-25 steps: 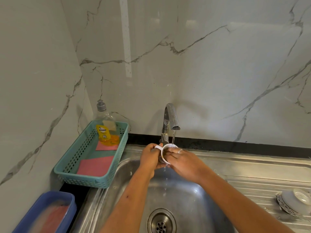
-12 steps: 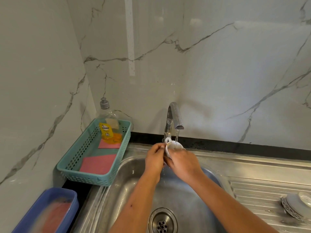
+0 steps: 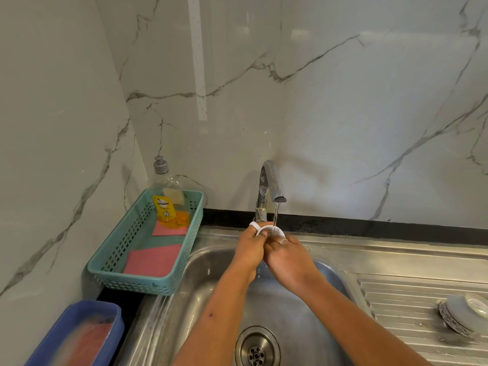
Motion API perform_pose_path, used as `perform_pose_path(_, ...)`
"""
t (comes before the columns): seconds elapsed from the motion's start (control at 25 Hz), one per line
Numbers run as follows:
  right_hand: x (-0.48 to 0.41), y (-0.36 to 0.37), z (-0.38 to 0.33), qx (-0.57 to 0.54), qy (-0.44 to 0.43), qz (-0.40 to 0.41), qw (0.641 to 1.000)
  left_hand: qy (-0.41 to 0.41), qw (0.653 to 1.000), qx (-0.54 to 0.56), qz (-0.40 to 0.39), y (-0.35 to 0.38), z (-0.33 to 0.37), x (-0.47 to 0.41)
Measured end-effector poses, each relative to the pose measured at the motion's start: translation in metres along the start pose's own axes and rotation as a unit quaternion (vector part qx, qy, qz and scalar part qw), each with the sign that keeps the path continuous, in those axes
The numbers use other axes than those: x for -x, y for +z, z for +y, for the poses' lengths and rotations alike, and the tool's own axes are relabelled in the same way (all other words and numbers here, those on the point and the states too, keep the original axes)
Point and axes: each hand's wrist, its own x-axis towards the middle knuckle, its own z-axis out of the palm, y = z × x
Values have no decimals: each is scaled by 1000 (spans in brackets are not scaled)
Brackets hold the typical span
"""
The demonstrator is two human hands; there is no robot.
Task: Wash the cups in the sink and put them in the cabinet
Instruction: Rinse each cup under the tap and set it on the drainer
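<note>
Steel drainboard [image 3: 396,307] bears 1 upturned cup [image 3: 464,314]; black counter [image 3: 369,225] holds teal basket [image 3: 137,285], blue tub [image 3: 117,331].

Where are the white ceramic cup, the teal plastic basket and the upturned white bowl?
white ceramic cup [image 3: 268,229]: head view, on its visible rim.
teal plastic basket [image 3: 132,283]: head view, on its front wall.
upturned white bowl [image 3: 458,309]: head view, on its side wall.

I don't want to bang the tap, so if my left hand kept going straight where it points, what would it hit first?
Probably the faucet base, which stands just beyond the left hand and the white cup it grips. Depth is hard to judge from one view.
</note>
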Motion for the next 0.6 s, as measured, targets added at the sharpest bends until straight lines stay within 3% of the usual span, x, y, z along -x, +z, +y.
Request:
perform_pose_path(0.44, 5, -4, 6, -49, -53, 55, 996, -39, 999, -32, -7, -8, -1, -5)
perform_pose_path(0.6, 4, 0, -4, -38, -12, 43, 998, -19, 999, -29, -26, -12, 4, -2)
